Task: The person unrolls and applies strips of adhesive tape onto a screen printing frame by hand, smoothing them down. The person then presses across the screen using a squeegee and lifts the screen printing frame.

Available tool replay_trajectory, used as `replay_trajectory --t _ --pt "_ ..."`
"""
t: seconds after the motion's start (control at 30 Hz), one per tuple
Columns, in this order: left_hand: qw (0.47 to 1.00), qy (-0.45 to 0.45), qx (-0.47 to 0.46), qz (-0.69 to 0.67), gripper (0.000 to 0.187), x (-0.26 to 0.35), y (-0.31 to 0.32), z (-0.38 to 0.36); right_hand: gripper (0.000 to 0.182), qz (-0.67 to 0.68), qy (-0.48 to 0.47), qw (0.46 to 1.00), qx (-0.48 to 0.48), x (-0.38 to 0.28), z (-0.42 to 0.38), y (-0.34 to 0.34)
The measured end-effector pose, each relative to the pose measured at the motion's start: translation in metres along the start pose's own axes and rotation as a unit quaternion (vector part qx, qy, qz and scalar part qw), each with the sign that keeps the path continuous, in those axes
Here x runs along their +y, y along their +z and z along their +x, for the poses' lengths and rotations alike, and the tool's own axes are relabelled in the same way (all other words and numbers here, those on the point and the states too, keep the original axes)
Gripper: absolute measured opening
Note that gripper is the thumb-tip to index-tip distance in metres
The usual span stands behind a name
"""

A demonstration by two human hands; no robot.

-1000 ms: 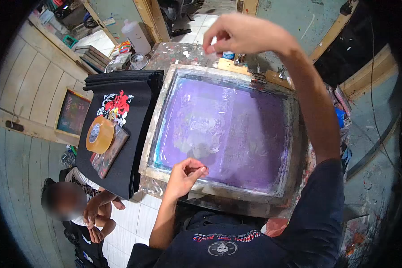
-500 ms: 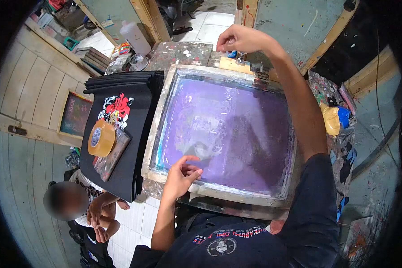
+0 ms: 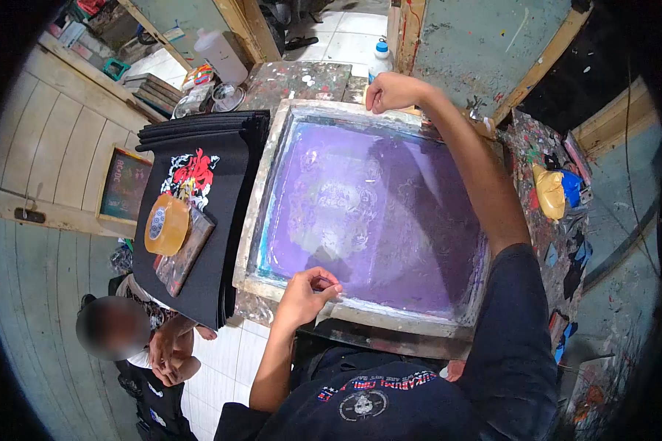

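A screen-printing frame [image 3: 263,242] with purple mesh [image 3: 312,165] lies in front of me. A pale design shows in its left half. Over the near rim my left hand [image 3: 305,294] is closed, its thumb and fingers pinched together. Across the screen, my right hand [image 3: 397,93] is closed in a pinch at the far rim, and its arm casts a shadow on the mesh. What either hand holds, if anything, I cannot make out. To the left, a roll of tape [image 3: 167,224] rests on a paint-stained block [image 3: 187,257] atop stacked black sheets [image 3: 232,191].
A bottle with a blue cap [image 3: 381,57] stands beyond the right hand. A translucent jug [image 3: 219,57] is at the far left. At right are yellow and blue bags [image 3: 550,192]. Another person [image 3: 171,349] sits at lower left.
My right hand has come down toward the far rim, uncovering the blue-capped bottle. My left hand has moved slightly down and right, its fingers closing further. The other person's hands have come together.
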State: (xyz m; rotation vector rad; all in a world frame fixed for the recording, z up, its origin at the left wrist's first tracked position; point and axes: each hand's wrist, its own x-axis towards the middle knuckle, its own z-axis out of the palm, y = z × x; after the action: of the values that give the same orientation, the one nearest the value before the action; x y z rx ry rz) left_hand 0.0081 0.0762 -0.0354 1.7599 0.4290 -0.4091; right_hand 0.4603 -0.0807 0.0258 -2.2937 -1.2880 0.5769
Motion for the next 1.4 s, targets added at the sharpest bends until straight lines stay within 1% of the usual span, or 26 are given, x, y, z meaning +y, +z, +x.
replay_trajectory --t 0.07,0.17,0.27,0.37,0.47,0.57,0.67,0.77,0.87,1.07,1.17,1.27,1.37,1.4 --pt "0.999 -0.002 0.010 0.035 0.016 0.003 0.006 -0.001 0.027 0.003 0.008 1.000 -0.016 0.002 0.004 0.008" --pt "0.991 -0.019 0.024 0.127 0.018 0.015 0.012 -0.001 0.026 -0.064 -0.004 0.998 -0.023 0.001 0.007 0.019" --pt "0.990 -0.026 0.036 0.135 0.021 0.002 0.016 0.004 0.025 -0.104 -0.019 0.994 -0.013 -0.002 0.006 0.028" --pt "0.986 -0.030 0.020 0.164 0.023 0.009 0.014 0.006 0.023 -0.124 -0.019 0.992 0.001 0.003 0.006 0.038" --pt "0.985 -0.047 0.021 0.166 0.029 0.011 0.012 0.009 0.021 -0.158 -0.017 0.987 0.026 0.010 0.008 0.049" --pt "0.987 -0.041 0.019 0.151 0.035 -0.001 0.012 0.013 0.021 -0.192 -0.014 0.981 0.013 0.003 0.004 0.053" --pt "0.985 -0.030 0.026 0.171 0.039 0.003 0.013 0.012 0.020 -0.191 0.001 0.981 0.044 -0.001 -0.002 0.059" --pt "0.980 -0.035 0.024 0.193 0.040 0.006 0.013 0.012 0.020 -0.213 0.012 0.976 0.039 -0.008 -0.007 0.060" --pt "0.984 -0.038 0.027 0.173 0.041 0.004 0.013 0.012 0.018 -0.196 0.013 0.980 0.045 0.000 -0.006 0.065" --pt "0.982 -0.048 0.025 0.179 0.041 0.006 0.014 0.013 0.014 -0.204 -0.004 0.978 0.041 0.000 -0.006 0.066" --pt "0.972 -0.035 0.042 0.230 0.042 0.004 0.016 0.014 0.014 -0.238 -0.024 0.969 0.066 0.012 -0.002 0.076" --pt "0.964 -0.053 0.067 0.253 0.045 0.011 0.023 0.014 0.012 -0.285 -0.039 0.955 0.080 0.011 -0.005 0.080" --pt "0.939 -0.032 0.094 0.328 0.047 0.002 0.031 0.017 0.010 -0.357 -0.067 0.924 0.118 0.013 -0.004 0.087" --pt "0.926 -0.026 0.100 0.363 0.048 0.003 0.032 0.016 0.010 -0.373 -0.063 0.919 0.111 0.006 -0.004 0.087"
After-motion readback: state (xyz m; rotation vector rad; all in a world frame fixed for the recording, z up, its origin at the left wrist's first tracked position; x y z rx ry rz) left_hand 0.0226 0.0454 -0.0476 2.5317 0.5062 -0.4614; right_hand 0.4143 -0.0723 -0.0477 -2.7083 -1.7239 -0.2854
